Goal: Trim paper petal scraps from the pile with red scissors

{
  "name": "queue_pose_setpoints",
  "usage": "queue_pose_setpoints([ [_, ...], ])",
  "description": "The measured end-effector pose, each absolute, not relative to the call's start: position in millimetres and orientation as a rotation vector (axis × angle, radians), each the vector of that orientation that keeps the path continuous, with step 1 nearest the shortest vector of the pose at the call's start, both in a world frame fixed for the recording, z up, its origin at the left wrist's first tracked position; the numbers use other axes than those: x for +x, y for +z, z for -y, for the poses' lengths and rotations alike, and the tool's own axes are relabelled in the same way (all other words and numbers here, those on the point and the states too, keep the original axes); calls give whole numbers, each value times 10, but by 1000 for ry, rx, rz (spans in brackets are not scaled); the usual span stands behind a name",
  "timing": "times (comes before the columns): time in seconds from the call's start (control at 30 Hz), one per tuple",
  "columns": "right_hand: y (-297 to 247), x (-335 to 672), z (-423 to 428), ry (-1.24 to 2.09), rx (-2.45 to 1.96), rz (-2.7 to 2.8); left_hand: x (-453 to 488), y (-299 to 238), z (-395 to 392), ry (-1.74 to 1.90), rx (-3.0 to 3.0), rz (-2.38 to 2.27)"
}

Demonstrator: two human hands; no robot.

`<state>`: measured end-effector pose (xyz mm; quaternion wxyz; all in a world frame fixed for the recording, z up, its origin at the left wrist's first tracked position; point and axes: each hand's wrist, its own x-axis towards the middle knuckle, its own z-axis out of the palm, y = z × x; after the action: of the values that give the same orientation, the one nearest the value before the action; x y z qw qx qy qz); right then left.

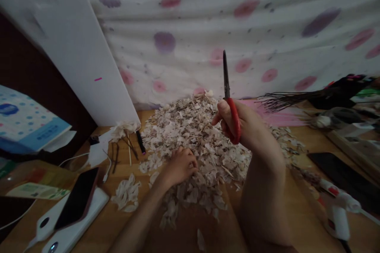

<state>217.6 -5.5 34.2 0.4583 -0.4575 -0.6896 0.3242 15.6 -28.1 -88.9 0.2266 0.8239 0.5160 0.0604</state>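
Observation:
A big heap of pale dried husk pieces [196, 134] covers the middle of the wooden table [113, 221]. My left hand [179, 166] rests on the heap's near left side, its fingers curled into the pieces. My right hand [243, 126] is raised above the heap and grips red-handled scissors [230, 99], whose dark blades are closed and point straight up. A small separate cluster of husk pieces [126, 194] lies to the left of my left forearm.
A phone [77, 197] lies on a white device at the near left, with a tissue pack [26, 124] behind it. A white board [86, 63] leans against the spotted cloth backdrop. A white glue gun [338, 209] and a dark tablet [344, 174] lie at the right, dark thin sticks [285, 101] farther back.

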Motion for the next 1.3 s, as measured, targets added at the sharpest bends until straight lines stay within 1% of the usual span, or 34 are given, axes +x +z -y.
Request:
queue_pose_setpoints([
  [0.3, 337, 2094, 66, 746, -1117, 1772, 155, -984, 334, 184, 2225, -1363],
  [0.43, 343, 2087, 71, 736, -1162, 1787, 87, -834, 277, 330, 2174, -1349],
  [0.53, 341, 2058, 35, 760, -1100, 1772, 38, -530, 211, 667, 2064, -1361],
  [0.6, 328, 2028, 3, 829, -963, 1709, 46, -301, 193, 1044, 1842, -1347],
  [0.67, 306, 1992, -23, 921, -813, 1594, 96, -116, 197, 1337, 1644, -1315],
  [0.73, 280, 1954, -35, 998, -701, 1515, 174, -4, 203, 1537, 1534, -1272],
  [0.87, 256, 1866, -12, 977, -673, 1394, 333, 49, 195, 1802, 1498, -1229],
  [0.97, 265, 1799, 15, 945, -734, 1395, 388, 54, 208, 1820, 1580, -1230],
  [1.1, 265, 1751, 8, 904, -810, 1434, 340, 113, 260, 1681, 1650, -1219],
  [1.3, 265, 1732, 28, 1065, -823, 1541, 102, 205, 260, 1292, 1606, -1228],
])
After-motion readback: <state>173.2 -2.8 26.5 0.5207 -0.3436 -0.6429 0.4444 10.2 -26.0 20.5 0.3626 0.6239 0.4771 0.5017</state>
